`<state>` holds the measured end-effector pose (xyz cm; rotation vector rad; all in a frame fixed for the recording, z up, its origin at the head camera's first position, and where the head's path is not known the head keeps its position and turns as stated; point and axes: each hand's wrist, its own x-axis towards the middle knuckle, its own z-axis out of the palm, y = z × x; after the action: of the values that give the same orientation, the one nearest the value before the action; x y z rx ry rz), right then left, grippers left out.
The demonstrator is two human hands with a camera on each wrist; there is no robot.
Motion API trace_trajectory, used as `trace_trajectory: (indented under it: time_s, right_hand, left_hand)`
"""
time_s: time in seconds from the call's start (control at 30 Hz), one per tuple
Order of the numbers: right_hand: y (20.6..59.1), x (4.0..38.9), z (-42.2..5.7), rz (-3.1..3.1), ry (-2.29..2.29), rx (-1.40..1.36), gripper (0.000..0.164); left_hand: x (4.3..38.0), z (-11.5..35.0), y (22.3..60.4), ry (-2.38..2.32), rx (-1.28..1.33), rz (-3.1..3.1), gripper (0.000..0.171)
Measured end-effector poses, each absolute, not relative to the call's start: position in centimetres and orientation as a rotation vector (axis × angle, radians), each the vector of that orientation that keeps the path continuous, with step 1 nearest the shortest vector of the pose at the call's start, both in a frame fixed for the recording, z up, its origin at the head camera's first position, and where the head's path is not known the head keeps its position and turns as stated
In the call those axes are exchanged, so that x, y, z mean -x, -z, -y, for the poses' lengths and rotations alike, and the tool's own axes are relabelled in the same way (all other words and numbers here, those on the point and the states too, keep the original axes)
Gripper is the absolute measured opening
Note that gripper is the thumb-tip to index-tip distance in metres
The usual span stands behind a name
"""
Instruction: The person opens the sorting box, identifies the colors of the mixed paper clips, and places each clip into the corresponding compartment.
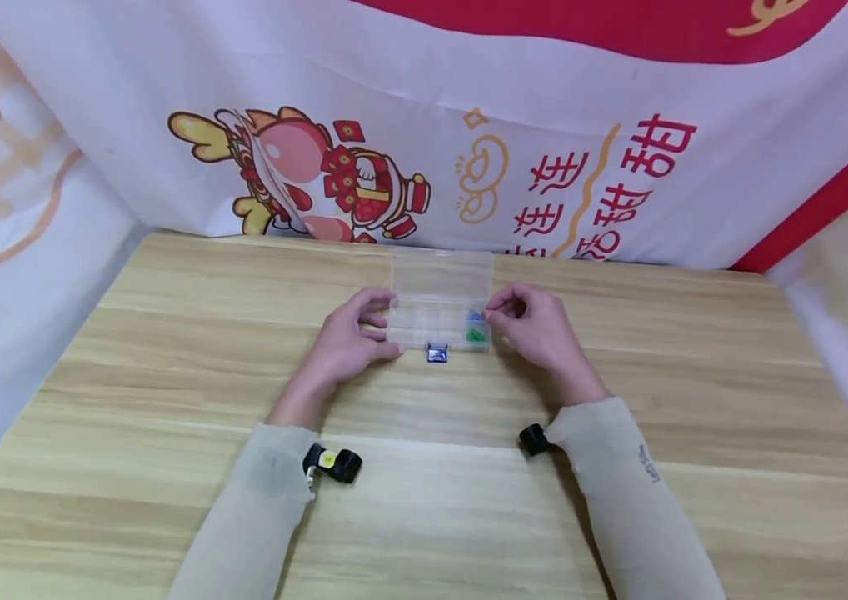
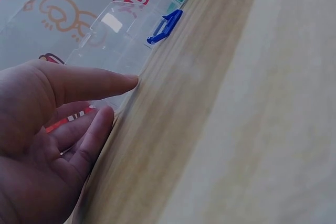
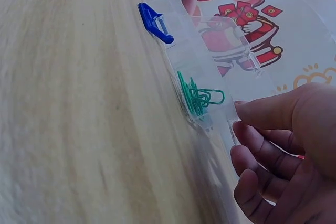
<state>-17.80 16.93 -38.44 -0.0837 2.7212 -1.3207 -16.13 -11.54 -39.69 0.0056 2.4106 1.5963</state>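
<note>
A clear plastic compartment box [image 1: 427, 323] lies on the table, its transparent lid [image 1: 441, 275] raised at the back. From its front edge sticks out a blue latch [image 1: 436, 353], also plain in the right wrist view. Green paper clips [image 3: 194, 95] fill the front right compartment; small blue pieces [image 1: 475, 316] lie in the one behind. My left hand [image 1: 349, 333] holds the box's left end, thumb at the front edge, fingers curled round the side and back. At the right end, my right hand [image 1: 536, 323] pinches the box's edge with thumb and curled fingers, partly hiding the blue pieces.
The wood-grain table [image 1: 424, 500] spreads before and beside the box. A printed cloth [image 1: 281, 50] hangs right behind the table's back edge, close to the raised lid. Black wrist cameras [image 1: 347, 466] sit at both sleeves.
</note>
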Motion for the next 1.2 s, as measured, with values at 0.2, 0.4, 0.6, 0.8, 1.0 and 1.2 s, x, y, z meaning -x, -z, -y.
trace_trajectory:
  time_s: [0.2,0.4,0.6,0.8,1.0,1.2]
  right_hand:
    - [38.6,17.7,-16.9,-2.716,1.307,0.087,0.009]
    - [38.6,17.6,-17.0,-2.704,1.310,0.054,0.009]
    - [38.7,17.2,-17.1,-2.727,1.304,0.057,0.010]
    - [38.6,17.3,-17.3,-2.737,1.306,0.066,0.010]
    - [38.0,17.2,-17.6,-2.766,1.286,0.058,0.017]
    - [35.3,15.6,-19.4,-3.068,0.838,0.194,0.064]
  left_hand:
    - [16.0,11.5,39.9,-1.609,0.005,-2.406,0.080]
    - [16.1,11.3,39.8,-1.579,0.011,-2.427,0.083]
    - [16.1,11.1,39.8,-1.564,0.009,-2.427,0.087]
    - [16.3,11.1,39.8,-1.569,-0.022,-2.429,0.086]
    - [16.2,12.4,39.2,-1.592,-0.086,-2.387,0.084]
    - [15.3,14.5,36.5,-1.192,-0.158,-2.806,0.074]
